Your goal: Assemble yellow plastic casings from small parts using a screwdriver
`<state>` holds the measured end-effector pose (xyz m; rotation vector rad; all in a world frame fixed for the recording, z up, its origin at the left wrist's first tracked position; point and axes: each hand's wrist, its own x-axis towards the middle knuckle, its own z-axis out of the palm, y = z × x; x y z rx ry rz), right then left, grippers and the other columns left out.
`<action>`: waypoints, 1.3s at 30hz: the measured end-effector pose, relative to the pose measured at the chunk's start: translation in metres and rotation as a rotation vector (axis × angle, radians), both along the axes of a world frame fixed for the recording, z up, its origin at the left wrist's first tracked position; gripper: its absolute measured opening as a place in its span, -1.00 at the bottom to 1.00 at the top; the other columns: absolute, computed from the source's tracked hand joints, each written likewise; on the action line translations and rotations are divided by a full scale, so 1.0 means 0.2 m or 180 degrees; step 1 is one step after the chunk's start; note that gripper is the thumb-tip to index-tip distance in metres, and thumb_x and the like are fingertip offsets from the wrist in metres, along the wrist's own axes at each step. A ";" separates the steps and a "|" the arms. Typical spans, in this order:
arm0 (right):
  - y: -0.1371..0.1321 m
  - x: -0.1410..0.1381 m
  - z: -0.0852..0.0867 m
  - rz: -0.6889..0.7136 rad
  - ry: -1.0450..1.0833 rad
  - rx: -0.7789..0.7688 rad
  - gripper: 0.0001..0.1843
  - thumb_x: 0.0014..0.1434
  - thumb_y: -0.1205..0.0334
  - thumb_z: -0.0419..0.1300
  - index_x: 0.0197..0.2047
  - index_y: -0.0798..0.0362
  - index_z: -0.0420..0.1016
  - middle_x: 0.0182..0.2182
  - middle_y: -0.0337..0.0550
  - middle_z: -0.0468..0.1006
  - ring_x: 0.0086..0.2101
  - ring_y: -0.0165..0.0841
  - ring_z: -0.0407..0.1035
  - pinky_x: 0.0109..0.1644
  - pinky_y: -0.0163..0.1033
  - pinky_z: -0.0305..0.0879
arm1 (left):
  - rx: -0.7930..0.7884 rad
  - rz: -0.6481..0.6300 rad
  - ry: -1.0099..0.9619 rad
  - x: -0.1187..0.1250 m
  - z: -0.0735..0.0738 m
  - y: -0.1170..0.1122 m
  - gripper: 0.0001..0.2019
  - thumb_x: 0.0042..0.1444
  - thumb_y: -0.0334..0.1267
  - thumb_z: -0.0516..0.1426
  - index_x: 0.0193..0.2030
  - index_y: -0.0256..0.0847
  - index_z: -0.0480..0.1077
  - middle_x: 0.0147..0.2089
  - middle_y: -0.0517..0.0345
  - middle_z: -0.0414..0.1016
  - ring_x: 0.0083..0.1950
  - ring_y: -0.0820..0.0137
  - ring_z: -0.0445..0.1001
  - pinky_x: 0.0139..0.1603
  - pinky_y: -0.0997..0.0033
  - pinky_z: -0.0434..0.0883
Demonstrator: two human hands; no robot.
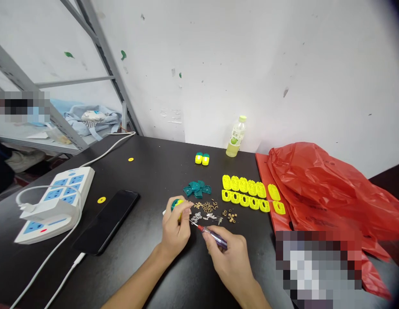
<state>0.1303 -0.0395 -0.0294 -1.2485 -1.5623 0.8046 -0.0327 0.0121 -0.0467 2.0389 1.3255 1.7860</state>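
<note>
My left hand (175, 227) grips a small teal-and-yellow plastic part (176, 205) between its fingers. My right hand (227, 262) is shut on a small precision screwdriver (212, 237) with a red and purple handle, its thin tip reaching towards the held part. Just beyond the hands lie small brass screws (207, 207), silvery metal bits (199, 216) and brass pieces (231, 216). Teal plastic pieces (196, 189) form a heap, and bright yellow plastic shells (243, 191) stand in rows. A joined teal-and-yellow pair (202, 159) sits further back.
The black table (148, 171) carries a white power strip (54, 206) with cables, a black phone (106, 221), and a small yellow disc (101, 199). A plastic drink bottle (236, 136) stands by the wall. A red plastic bag (318, 193) lies at the right.
</note>
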 end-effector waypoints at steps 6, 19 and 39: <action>0.03 0.04 0.02 0.0568 0.1106 -0.1845 -0.39 0.27 -0.29 0.02 -0.36 0.13 0.47 -0.69 -0.46 0.00 -0.68 -0.57 -0.17 -0.67 -0.41 -0.18 | 0.0674 -0.0071 0.0410 -0.01 0.02 -0.03 -0.71 0.22 -0.56 0.06 -0.04 -0.13 0.43 -0.11 0.01 0.36 -0.11 0.33 0.45 -0.23 0.36 0.49; 0.02 0.04 0.00 0.0130 -0.0253 0.1096 -0.76 0.29 0.39 0.08 -0.10 0.09 0.57 -0.40 -0.14 0.40 -0.43 -0.38 0.32 -0.40 -0.30 0.30 | -0.0069 0.0036 0.0106 0.03 0.02 -0.05 -0.79 0.27 -0.51 0.03 -0.11 -0.17 0.42 -0.18 0.07 0.37 -0.10 0.30 0.41 -0.14 0.31 0.40; 0.03 0.02 -0.01 0.0004 0.1787 -0.0894 -0.69 0.10 0.05 0.37 -0.16 0.03 0.51 -0.30 -0.17 0.50 -0.34 -0.34 0.48 -0.22 -0.23 0.50 | -0.0158 0.0107 0.0145 0.04 0.00 -0.01 -0.76 0.28 -0.52 0.05 -0.01 -0.19 0.40 -0.12 0.05 0.33 -0.10 0.34 0.40 -0.16 0.37 0.39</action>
